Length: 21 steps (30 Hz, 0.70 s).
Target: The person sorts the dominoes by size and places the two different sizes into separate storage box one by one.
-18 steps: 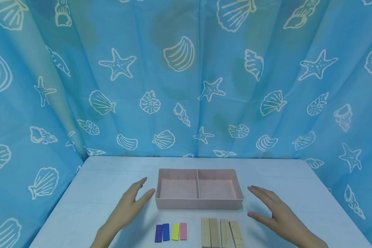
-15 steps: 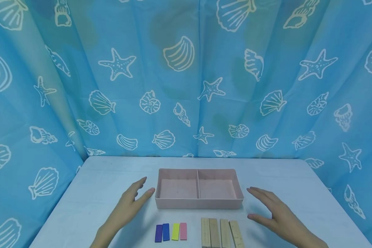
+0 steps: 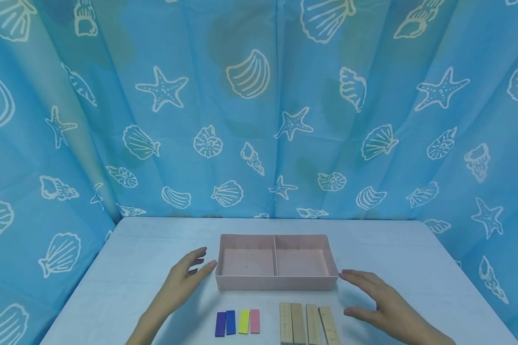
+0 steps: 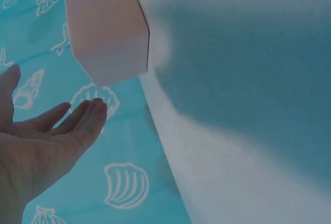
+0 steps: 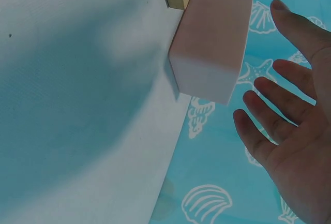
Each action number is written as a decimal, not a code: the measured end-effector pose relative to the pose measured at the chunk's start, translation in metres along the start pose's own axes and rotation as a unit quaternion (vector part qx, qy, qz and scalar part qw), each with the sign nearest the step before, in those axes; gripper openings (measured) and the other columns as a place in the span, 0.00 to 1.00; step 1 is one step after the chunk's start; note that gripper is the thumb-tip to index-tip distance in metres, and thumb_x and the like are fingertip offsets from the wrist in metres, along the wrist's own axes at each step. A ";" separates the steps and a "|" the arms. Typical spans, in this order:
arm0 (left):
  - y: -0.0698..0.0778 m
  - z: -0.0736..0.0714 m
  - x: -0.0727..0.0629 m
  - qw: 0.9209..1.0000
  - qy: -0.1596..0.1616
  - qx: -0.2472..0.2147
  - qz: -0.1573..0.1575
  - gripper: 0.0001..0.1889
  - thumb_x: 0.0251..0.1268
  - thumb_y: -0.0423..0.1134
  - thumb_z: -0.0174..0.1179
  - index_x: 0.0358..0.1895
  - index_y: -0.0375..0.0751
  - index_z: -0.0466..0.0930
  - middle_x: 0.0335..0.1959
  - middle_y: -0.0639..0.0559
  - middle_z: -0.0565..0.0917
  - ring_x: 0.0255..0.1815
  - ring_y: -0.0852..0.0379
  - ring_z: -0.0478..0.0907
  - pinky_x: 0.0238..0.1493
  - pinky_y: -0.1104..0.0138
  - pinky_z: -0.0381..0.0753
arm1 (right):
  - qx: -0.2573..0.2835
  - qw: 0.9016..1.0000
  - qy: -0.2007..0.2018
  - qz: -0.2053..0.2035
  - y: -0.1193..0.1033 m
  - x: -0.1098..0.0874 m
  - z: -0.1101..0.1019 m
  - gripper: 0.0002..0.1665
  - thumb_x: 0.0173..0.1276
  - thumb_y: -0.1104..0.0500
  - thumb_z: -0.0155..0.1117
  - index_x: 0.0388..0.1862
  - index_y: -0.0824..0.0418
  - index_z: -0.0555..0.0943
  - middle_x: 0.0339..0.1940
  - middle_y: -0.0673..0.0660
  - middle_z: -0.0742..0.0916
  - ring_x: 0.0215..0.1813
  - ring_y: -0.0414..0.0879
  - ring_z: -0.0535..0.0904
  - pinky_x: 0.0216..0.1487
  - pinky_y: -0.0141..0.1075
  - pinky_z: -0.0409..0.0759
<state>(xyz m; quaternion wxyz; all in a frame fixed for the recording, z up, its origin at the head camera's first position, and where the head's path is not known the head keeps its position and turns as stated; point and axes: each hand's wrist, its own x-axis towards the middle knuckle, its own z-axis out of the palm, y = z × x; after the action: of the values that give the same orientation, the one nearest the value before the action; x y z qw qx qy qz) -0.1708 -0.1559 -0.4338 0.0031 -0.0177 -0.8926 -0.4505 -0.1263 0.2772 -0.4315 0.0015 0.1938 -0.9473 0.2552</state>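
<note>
Pink tray (image 3: 277,283) sits between the two hands, its left end just beside the left hand (image 3: 182,282) and its right end just beside the right hand (image 3: 384,299). From the head, its inside shows between the hands, with a divider (image 3: 276,258) parting two compartments; the wrist views give only its outer faces. The head view makes the left thumb and right fingertips appear to meet the tray, but each wrist view shows a gap, so neither hand holds it.

Both hands are spread, thumbs apart from fingers. The wrist views reveal open palms; in the head view, the left fingers bend slightly and the right ones reach forward beside the tray's corner.

Nearer the person, between the hands, lie a purple block (image 3: 220,324), blue block (image 3: 230,322), yellow block (image 3: 244,322) and pink block (image 3: 254,321) on the left hand's side, and four wooden blocks (image 3: 286,323) on the right hand's. The left wrist view catches one blue corner, and the right wrist view some wooden ends.

Below the hands is a white table (image 3: 147,273); beyond them hangs a blue shell-patterned curtain (image 3: 241,120).
</note>
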 end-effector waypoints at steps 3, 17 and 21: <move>-0.001 0.002 0.001 1.000 0.006 -0.007 0.003 0.41 0.64 0.64 0.59 0.69 0.34 0.69 0.65 0.38 0.75 0.65 0.40 0.73 0.61 0.49 0.75 | 0.003 1.000 -0.016 -0.011 0.000 -0.001 0.001 0.41 0.61 0.37 0.69 0.70 0.52 0.73 0.66 0.53 0.77 0.65 0.56 0.73 0.56 0.57 0.78; -0.011 0.014 0.011 0.998 0.054 -0.029 0.005 0.25 0.66 0.46 0.66 0.60 0.34 0.78 0.52 0.43 0.84 0.54 0.44 0.81 0.57 0.49 0.79 | 0.074 0.992 -0.107 0.001 0.004 -0.002 0.013 0.43 0.60 0.39 0.71 0.70 0.55 0.72 0.67 0.53 0.77 0.67 0.60 0.71 0.59 0.56 0.77; -0.012 0.017 0.013 0.998 0.052 -0.029 -0.005 0.23 0.65 0.44 0.67 0.58 0.33 0.79 0.51 0.42 0.84 0.53 0.44 0.81 0.56 0.48 0.79 | 0.127 0.980 -0.146 0.043 0.004 -0.003 0.020 0.45 0.58 0.41 0.73 0.71 0.57 0.71 0.69 0.60 0.74 0.68 0.67 0.67 0.60 0.68 0.69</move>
<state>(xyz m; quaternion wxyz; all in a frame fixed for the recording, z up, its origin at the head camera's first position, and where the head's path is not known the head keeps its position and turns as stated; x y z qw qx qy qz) -0.1845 -0.1489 -0.4535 0.0466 0.0102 -0.8777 -0.4769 -0.1235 0.2720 -0.4513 -0.1723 0.1864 -0.9045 0.3426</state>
